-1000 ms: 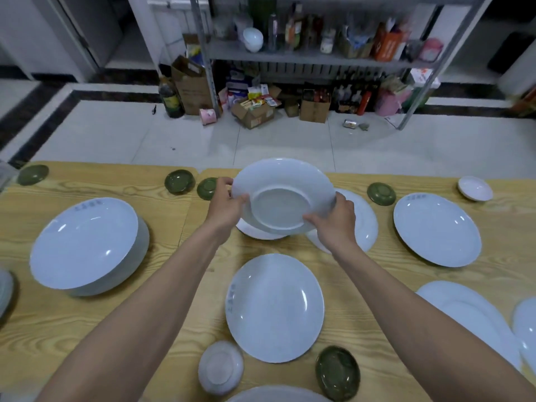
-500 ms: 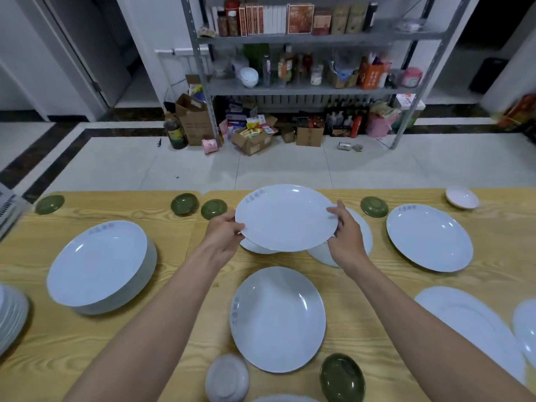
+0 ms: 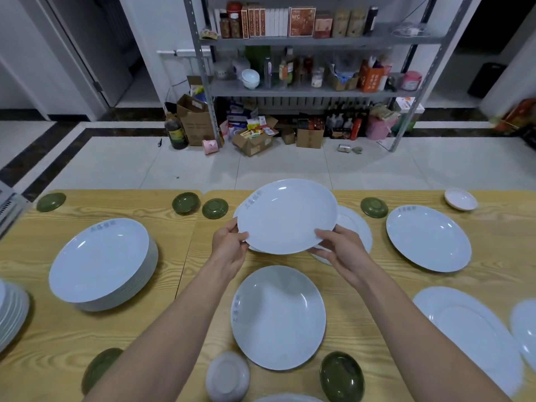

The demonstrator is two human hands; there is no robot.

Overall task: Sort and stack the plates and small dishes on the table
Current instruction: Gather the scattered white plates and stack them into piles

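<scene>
I am gripping the round white ceramic plate by its near rim, left hand and right hand both pinching it.

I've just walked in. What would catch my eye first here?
A large white plate is held above the middle of the wooden table, its rim gripped by the left hand and the right hand. At the left sits a tall stack of white plates; small green dishes dot the table's far edge.

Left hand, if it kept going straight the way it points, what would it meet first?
The held white plate: the left hand grips its rim, with nothing between. The right hand grips it too.
</scene>
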